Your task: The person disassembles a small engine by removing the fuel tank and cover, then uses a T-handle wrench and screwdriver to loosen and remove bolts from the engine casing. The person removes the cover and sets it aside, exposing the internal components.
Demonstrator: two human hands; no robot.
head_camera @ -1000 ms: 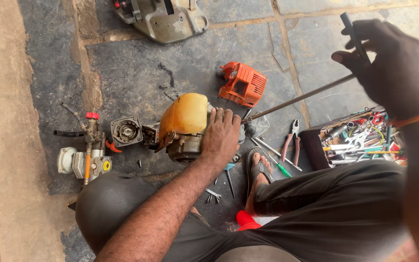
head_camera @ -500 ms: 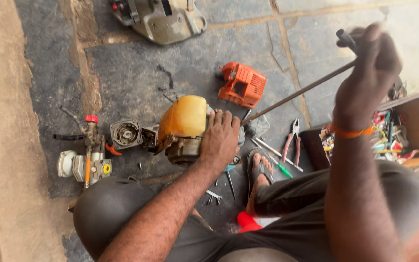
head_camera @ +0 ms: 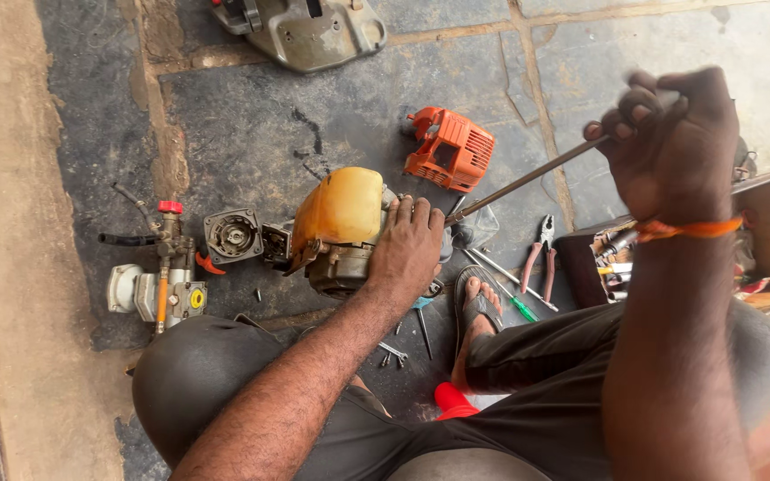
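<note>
Engine (head_camera: 340, 233) with a yellow-orange tank lies on the dark stone floor (head_camera: 251, 116) in front of our knees, and our left hand (head_camera: 410, 254) rests flat on its right end, fingers spread and pressing down, not closed around any part. From under this hand a long thin metal rod (head_camera: 519, 182) rises up and to the right. Our right hand (head_camera: 670, 147) has its grip closed around the top of the rod, the fingers wrapped tight.

Compared with one second ago, our right hand has come nearer to the camera and lower, and the forearm with its orange wrist thread (head_camera: 688, 229) now covers most of the open toolbox (head_camera: 764, 236). The rod keeps its lower end at the engine, and the left hand has not moved. We judge from this that the engine is held steady while the rod is being worked at it; the exact point where the tip enters is hidden by the left hand.

Just beside the engine to the left lie a small round engine part (head_camera: 232, 236) and a pump with a red valve (head_camera: 160, 276). An orange plastic cover (head_camera: 452, 151) lies behind the rod, pliers (head_camera: 541, 254) and screwdrivers near our sandalled foot (head_camera: 477, 312), and a grey metal housing (head_camera: 305, 31) at the top.
</note>
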